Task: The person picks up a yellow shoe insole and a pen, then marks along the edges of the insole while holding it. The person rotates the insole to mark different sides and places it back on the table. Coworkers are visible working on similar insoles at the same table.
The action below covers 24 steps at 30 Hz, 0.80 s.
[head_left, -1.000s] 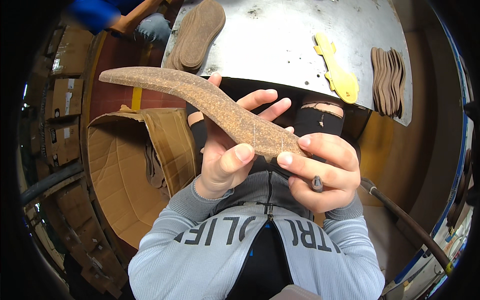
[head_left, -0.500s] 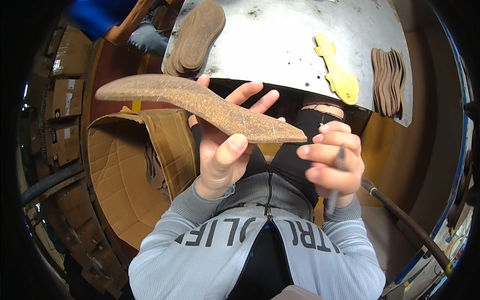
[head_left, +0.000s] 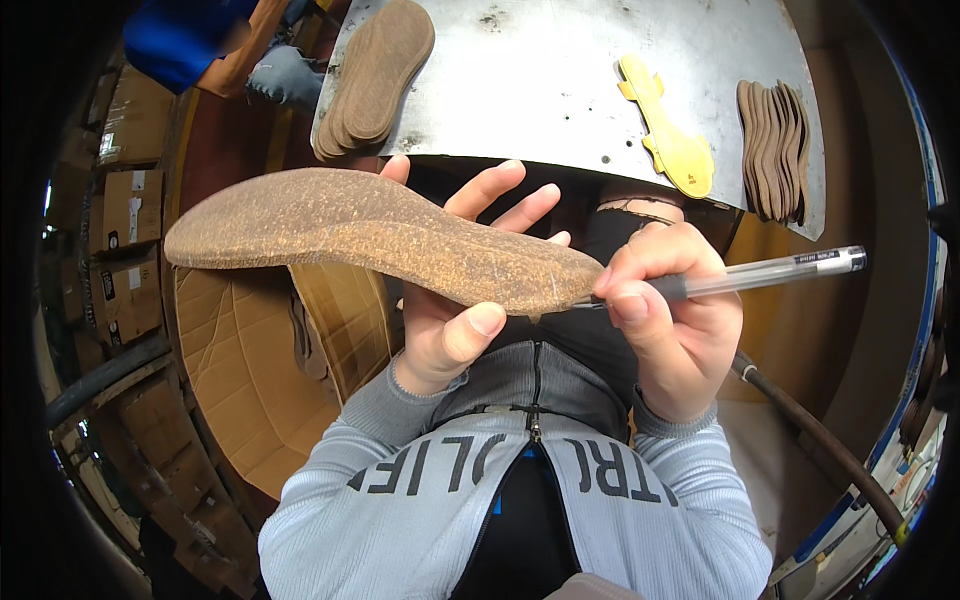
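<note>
A thick brown shoe sole (head_left: 330,215) with a speckled, cork-like edge lies across my left hand (head_left: 440,345). My left thumb presses its lower edge, and several fingertips show behind its upper edge. My right hand (head_left: 685,330) pinches a clear-barrelled pen (head_left: 770,275), which points left. The pen's point is at the sole's narrow right end, by my right fingertips; whether it touches is hard to see. The underside of the sole is hidden.
On the metal table (head_left: 520,90) lie brown soles (head_left: 385,75) at the left, a yellow sole-shaped template (head_left: 670,130) and more soles on edge (head_left: 775,150) at the right. An open cardboard box (head_left: 250,370) with soles inside stands at my left. Another person's arm (head_left: 240,65) shows far left.
My right hand has turned the pen to point left and brought it to the sole's right end. My left hand has tilted the sole, so more of its broad face shows.
</note>
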Tool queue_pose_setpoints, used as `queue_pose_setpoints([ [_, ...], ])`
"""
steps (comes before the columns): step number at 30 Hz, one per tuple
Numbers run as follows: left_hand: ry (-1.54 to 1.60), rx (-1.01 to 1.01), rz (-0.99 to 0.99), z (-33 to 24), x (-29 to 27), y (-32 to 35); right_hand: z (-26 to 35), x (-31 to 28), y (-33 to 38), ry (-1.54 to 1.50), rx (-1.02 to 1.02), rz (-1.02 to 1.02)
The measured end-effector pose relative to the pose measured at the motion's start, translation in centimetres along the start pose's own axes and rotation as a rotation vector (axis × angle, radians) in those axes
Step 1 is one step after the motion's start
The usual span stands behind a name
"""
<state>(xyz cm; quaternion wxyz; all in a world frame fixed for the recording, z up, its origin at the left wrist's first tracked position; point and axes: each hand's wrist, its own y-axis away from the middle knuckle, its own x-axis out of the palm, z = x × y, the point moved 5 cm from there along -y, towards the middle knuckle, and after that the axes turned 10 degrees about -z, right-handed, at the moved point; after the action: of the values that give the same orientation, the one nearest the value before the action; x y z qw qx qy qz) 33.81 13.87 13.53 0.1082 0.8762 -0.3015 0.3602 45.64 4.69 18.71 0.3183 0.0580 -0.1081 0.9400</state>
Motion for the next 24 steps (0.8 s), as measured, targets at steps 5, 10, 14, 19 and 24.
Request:
queue_pose_setpoints([
  [5, 0.034, -0.003, 0.026, 0.36, -0.04, 0.16, 0.3, 0.19, -0.39, 0.132, -0.136, 0.033],
  [10, 0.019, -0.001, 0.034, 0.33, -0.06, 0.18, 0.31, 0.5, -0.54, 0.121, -0.127, 0.039],
  [14, 0.009, 0.008, 0.033, 0.24, -0.08, 0.23, 0.31, 0.65, -0.57, 0.15, -0.136, 0.053],
  [19, 0.009, 0.007, 0.018, 0.18, -0.11, 0.23, 0.36, 0.63, -0.58, 0.153, -0.154, 0.05],
  [24, 0.022, 0.011, 0.027, 0.18, 0.03, 0.19, 0.42, 0.61, -0.62, 0.166, -0.145, 0.06],
])
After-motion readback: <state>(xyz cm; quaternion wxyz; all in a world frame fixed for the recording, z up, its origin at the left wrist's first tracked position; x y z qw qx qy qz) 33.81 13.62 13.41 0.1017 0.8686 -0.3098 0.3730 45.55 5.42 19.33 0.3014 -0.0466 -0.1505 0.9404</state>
